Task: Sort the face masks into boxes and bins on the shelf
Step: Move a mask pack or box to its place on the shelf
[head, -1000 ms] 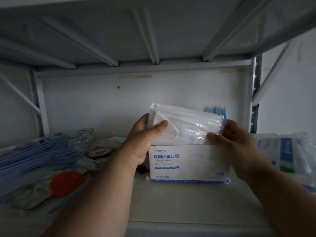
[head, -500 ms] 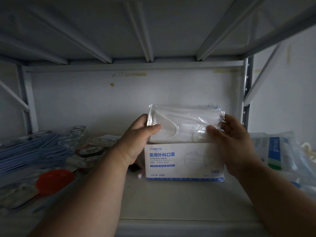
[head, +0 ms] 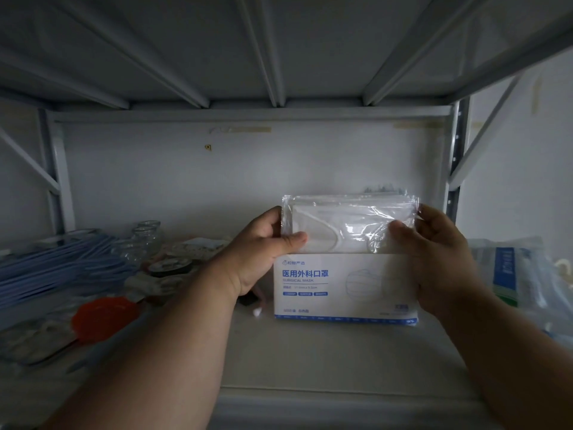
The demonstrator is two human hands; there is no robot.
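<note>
A clear plastic pack of white face masks (head: 347, 225) is held upright above the open top of a white surgical mask box (head: 344, 287), its lower edge sunk behind the box's front panel. The pack is gripped at both ends: the left hand (head: 263, 249) is closed on its left edge, thumb laid across the front, while the right hand (head: 434, 252) is closed on its right edge, thumb pressed against the crinkled film. The box, printed with blue lettering and a line drawing of a mask, is stood on the white shelf (head: 310, 361) near its middle, close to the back wall. Just behind the pack, a strip of blue masks (head: 381, 190) can be seen. To the left, a heap of blue masks (head: 52, 268) is spread across the shelf, with glass jars (head: 145, 237) behind it and an orange lid (head: 104, 315) in front. At the right edge, plastic-wrapped packets (head: 514, 274) with blue and green labelling are stacked beside the right wrist. Both forearms are extended into the dim shelf bay beneath the ribbed underside of the shelf above.
</note>
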